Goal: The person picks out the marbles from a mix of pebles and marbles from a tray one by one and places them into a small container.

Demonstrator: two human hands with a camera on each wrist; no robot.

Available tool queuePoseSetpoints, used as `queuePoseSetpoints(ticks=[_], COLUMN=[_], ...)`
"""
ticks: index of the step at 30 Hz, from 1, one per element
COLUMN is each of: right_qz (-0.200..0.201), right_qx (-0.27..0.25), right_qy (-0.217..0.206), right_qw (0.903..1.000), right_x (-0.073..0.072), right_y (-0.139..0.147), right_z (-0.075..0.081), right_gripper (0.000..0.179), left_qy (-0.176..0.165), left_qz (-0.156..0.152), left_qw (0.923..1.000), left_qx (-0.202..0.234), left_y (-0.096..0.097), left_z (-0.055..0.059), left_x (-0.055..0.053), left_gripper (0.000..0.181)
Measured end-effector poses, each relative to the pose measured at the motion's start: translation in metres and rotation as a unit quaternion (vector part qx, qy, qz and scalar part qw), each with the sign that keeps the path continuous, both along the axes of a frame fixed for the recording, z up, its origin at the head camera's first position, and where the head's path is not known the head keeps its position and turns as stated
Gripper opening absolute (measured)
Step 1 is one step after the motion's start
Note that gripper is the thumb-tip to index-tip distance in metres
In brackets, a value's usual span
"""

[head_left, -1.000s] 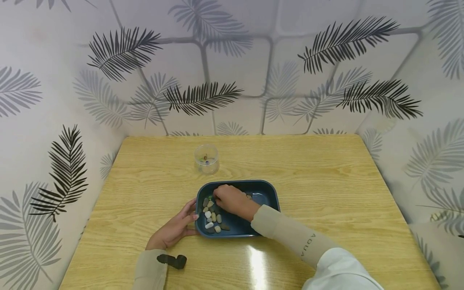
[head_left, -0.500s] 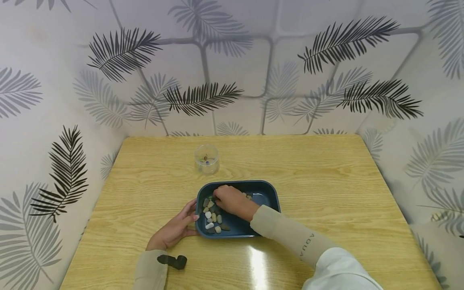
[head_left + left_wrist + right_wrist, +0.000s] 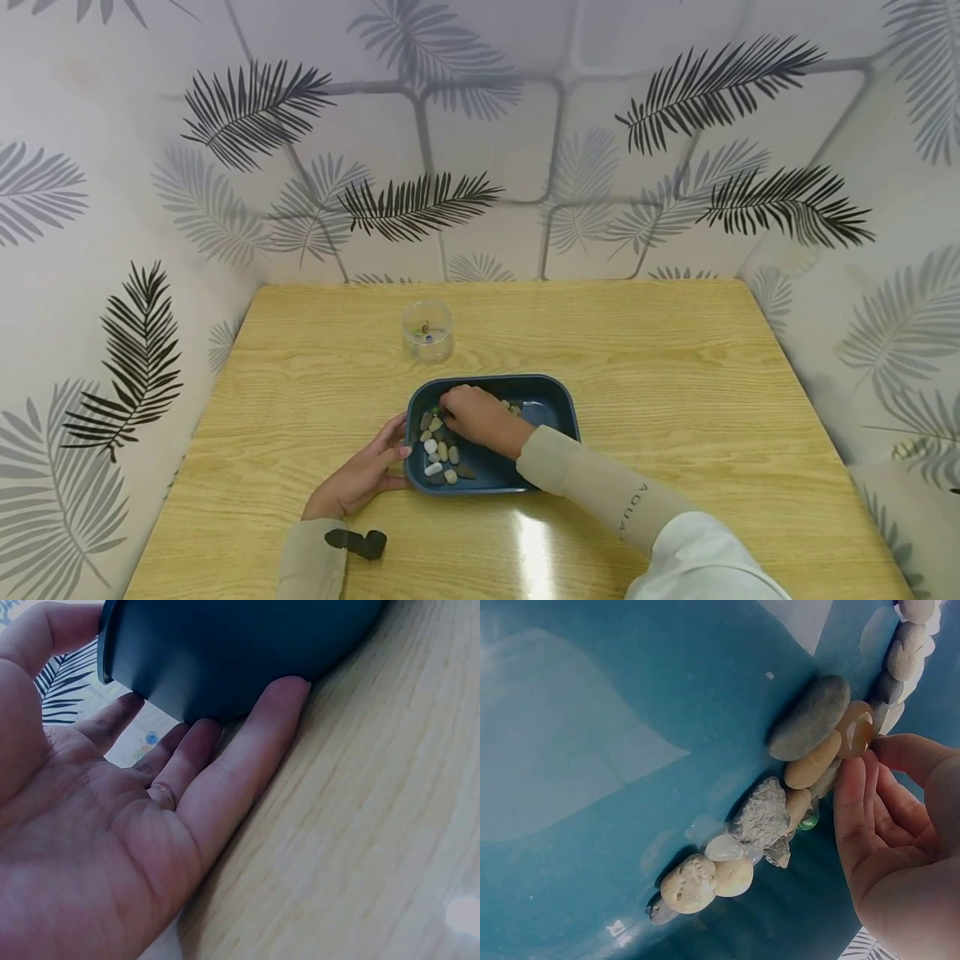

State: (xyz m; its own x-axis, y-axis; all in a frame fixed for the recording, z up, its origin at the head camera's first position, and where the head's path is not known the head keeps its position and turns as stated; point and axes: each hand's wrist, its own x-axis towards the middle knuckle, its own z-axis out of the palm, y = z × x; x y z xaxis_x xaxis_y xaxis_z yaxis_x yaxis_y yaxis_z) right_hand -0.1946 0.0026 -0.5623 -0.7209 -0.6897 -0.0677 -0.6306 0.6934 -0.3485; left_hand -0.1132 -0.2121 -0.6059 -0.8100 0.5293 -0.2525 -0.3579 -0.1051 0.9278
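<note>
A dark blue tray [image 3: 491,477] holds pebbles along its inner edges. My left hand [image 3: 360,475] is at its left end: the thumb touches the rim and nearly straight, spread fingers rest against the outer wall. Inside the tray, my right hand [image 3: 483,418] reaches the far wall with curled fingers. The right wrist view has its thumb and forefinger pinching at the edge of a glossy amber-brown pebble [image 3: 855,729], beside a long grey pebble [image 3: 811,720]. A green glass marble [image 3: 808,820] lies among the stones below. In the head view the fingertips are hidden.
A clear round container [image 3: 428,346] with a few small coloured pieces stands behind the tray on the wooden table [image 3: 645,350]. Several pebbles [image 3: 442,450] lie at the tray's left end. A leaf-patterned wall [image 3: 495,150] rises behind the table.
</note>
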Motion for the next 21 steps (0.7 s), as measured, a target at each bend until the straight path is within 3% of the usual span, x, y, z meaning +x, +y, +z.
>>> queuePoseSetpoints(ticks=[12, 21], right_qz=[-0.007, -0.001], right_qx=[0.005, -0.016], right_qy=[-0.019, -0.008], right_qw=[0.9998, 0.9998], right_x=[-0.0035, -0.0029], right_y=[-0.0001, 0.0022], right_z=[-0.0035, -0.0005], right_gripper=[0.012, 0.008], left_qy=[0.004, -0.004], left_qz=[-0.002, 0.002], left_qw=[1.0, 1.0], left_qx=[0.0, -0.003], left_y=[0.0005, 0.0009], left_z=[-0.0003, 0.0005], left_x=[-0.0011, 0.0], left_gripper=[0.065, 0.063])
